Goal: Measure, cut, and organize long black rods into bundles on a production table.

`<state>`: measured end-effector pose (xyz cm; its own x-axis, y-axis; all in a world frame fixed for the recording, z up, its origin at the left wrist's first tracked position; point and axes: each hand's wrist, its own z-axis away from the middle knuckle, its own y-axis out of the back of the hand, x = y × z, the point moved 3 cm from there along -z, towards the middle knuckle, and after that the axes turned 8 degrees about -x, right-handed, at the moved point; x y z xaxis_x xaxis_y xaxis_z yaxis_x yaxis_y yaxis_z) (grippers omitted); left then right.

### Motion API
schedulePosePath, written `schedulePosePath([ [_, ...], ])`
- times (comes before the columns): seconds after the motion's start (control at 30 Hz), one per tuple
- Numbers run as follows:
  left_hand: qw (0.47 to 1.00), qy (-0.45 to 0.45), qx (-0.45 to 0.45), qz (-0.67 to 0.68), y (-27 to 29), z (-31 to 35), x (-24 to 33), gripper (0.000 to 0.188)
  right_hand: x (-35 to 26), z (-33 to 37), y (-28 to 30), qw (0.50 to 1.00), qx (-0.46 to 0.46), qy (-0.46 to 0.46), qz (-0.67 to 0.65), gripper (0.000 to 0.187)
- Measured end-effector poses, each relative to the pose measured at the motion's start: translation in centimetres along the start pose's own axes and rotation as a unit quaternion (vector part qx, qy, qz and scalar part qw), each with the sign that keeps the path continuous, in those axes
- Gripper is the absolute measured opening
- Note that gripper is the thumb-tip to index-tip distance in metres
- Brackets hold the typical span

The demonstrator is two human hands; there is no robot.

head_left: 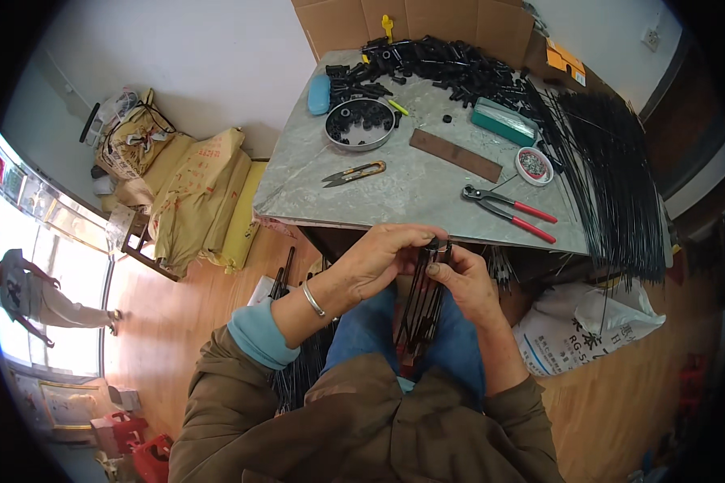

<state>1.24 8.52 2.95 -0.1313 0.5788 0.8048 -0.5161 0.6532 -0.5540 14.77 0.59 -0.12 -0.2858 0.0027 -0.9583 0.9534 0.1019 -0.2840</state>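
Note:
Over my lap, just off the table's front edge, I hold an upright bundle of thin black ribs (418, 310) that looks like an umbrella frame. A dark round hub (437, 244) tops it. My left hand (370, 262), with a silver bangle on the wrist, has its thumb and fingers closed at the hub. My right hand (469, 288) pinches the upper ribs just below, from the right side. The inner fingertips are partly hidden behind the ribs. The bundle's lower end reaches down between my knees.
On the grey table (298, 189) are thread snips (354, 173), red-handled nippers (511, 214), a brown flat bar (456, 156), a metal bowl of black parts (361, 145), a small bowl of metal bits (534, 167) and long black rods (608, 161). A white sack (576, 334) stands right.

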Motion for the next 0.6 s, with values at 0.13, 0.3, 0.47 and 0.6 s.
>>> schedulePosePath([
  [0.13,0.999,0.005,0.013,0.032,-0.2,-0.1,-0.5,0.028,0.0,0.2,0.0,1.000,0.009,0.001,-0.005,0.010],
  [0.3,1.000,-0.002,0.016,0.022,0.4,-0.4,-0.5,0.025,-0.1,-0.2,-0.1,1.000,0.013,0.001,0.004,0.009],
  [0.47,1.000,-0.007,0.023,0.014,0.6,-0.9,-0.4,0.026,0.1,-0.5,0.4,1.000,0.009,-0.008,0.002,0.009],
  [0.6,0.999,-0.008,0.044,0.014,0.7,-1.0,-0.3,0.026,0.2,-0.7,0.2,1.000,0.009,-0.008,-0.008,0.009],
])
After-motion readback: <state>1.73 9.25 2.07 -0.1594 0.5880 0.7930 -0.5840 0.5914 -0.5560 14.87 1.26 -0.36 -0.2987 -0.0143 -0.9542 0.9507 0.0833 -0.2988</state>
